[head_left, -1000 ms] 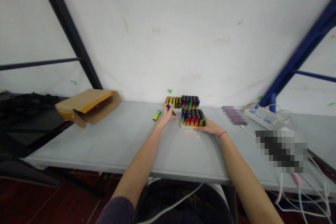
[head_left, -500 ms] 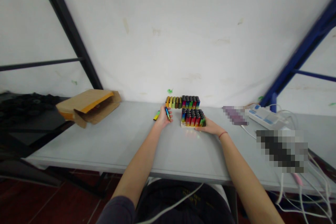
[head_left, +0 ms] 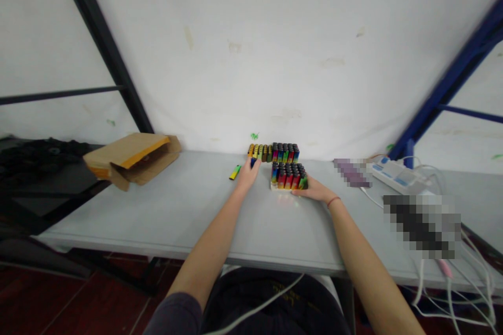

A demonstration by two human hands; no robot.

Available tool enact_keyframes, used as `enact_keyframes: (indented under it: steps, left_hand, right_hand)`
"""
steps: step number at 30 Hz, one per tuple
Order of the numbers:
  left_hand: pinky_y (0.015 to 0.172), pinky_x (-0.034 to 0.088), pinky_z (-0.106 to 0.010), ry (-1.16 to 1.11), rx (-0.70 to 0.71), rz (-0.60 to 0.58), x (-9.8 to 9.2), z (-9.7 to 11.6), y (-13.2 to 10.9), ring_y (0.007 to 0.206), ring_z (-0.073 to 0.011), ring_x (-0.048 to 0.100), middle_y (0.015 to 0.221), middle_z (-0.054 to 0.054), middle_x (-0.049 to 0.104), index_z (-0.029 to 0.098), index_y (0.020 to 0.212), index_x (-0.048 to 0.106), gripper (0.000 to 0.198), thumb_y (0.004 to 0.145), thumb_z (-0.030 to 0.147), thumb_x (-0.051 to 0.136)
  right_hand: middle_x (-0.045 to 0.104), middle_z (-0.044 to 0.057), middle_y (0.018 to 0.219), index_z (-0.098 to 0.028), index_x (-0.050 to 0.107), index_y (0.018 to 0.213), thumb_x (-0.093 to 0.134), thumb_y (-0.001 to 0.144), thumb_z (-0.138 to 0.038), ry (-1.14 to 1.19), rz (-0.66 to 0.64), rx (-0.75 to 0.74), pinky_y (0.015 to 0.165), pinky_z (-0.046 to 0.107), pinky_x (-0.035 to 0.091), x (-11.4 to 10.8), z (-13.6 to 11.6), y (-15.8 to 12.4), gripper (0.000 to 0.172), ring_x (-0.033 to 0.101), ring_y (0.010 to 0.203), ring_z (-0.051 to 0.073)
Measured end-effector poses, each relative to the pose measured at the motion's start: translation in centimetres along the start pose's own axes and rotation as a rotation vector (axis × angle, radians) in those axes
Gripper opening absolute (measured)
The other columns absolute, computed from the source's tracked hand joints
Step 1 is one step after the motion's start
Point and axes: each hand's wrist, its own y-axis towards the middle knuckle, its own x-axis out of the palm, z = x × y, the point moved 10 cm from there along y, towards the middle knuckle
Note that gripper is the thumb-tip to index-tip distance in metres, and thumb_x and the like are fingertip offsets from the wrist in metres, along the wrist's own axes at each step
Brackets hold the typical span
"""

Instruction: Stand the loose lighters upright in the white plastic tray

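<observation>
My left hand [head_left: 248,171] is closed around a dark blue lighter [head_left: 253,161], mostly hidden by the fingers, just in front of a block of yellow and olive lighters [head_left: 260,152]. Off to that hand's left, a green-and-yellow lighter [head_left: 235,172] lies flat on the table. My right hand [head_left: 316,189] grips the right side of a tray of upright rainbow-coloured lighters [head_left: 288,177] with black tops. Behind this tray stands a second block of dark-topped colourful lighters [head_left: 285,152], side by side with the yellow ones.
An open cardboard box [head_left: 131,157] lies on the left of the grey table [head_left: 188,209]. On the right are a power strip [head_left: 401,175], a blurred-out purple item [head_left: 352,173] and loose white cables [head_left: 471,251]. A white wall [head_left: 251,63] rises behind the table.
My left hand has moved away and slightly right with the lighter, toward the yellow block, uncovering more of the loose green-and-yellow lighter. My right hand has stayed on the tray.
</observation>
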Motion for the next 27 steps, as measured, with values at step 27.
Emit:
enact_keyframes:
  steps: [27]
  left_hand:
    - [0.081, 0.047, -0.029, 0.245, 0.03, 0.053, -1.0, 0.4, -0.1, 0.086, -0.0228, 0.066, 0.077, -0.003, 0.067, 0.025, 0.08, 0.054, 0.018, 0.095, 0.035, 0.053]
  right_hand:
    - [0.064, 0.015, 0.142, -0.019, 0.051, 0.144, 0.09, 0.065, -0.051, -0.03, 0.016, -0.009, 0.118, 0.053, 0.041, -0.2, 0.2, 0.0, 0.093, 0.06, 0.13, 0.035]
